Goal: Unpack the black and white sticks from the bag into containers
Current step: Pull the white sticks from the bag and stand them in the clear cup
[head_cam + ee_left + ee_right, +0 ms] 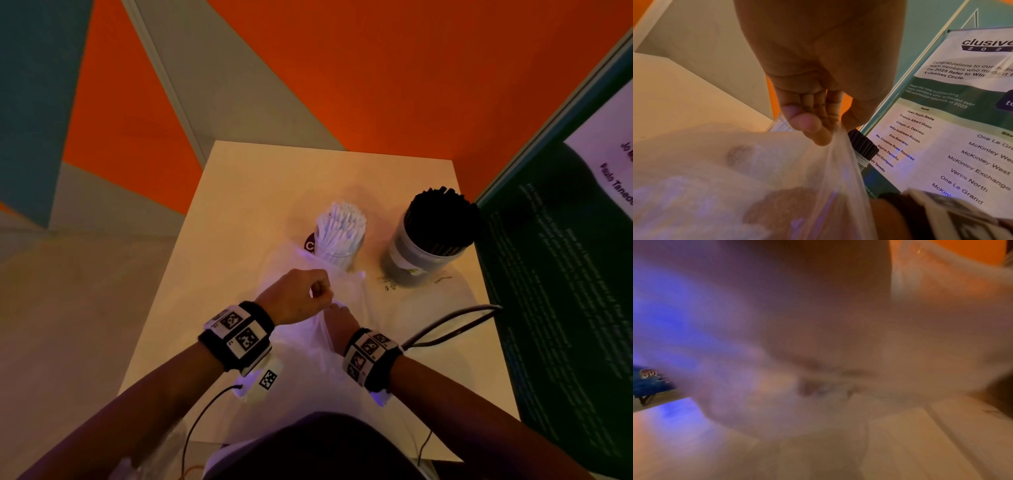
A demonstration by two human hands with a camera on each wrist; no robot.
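A translucent plastic bag (308,353) lies on the white table (239,205) in front of me. My left hand (323,294) pinches a raised edge of the bag (838,162) between thumb and fingertips (813,125). My right hand (337,317) reaches under that lifted film into the bag; its fingers are hidden, and the right wrist view is blurred by plastic (900,337). Behind the bag, a clear container holds white sticks (339,226). To its right a grey jar (411,260) holds black sticks (442,216), whose ends (863,144) also show in the left wrist view.
A green poster board (565,291) with printed names (962,146) stands along the table's right edge, close to the grey jar. A dark cable (448,325) curves over the table near my right wrist. Orange and grey walls rise behind the table.
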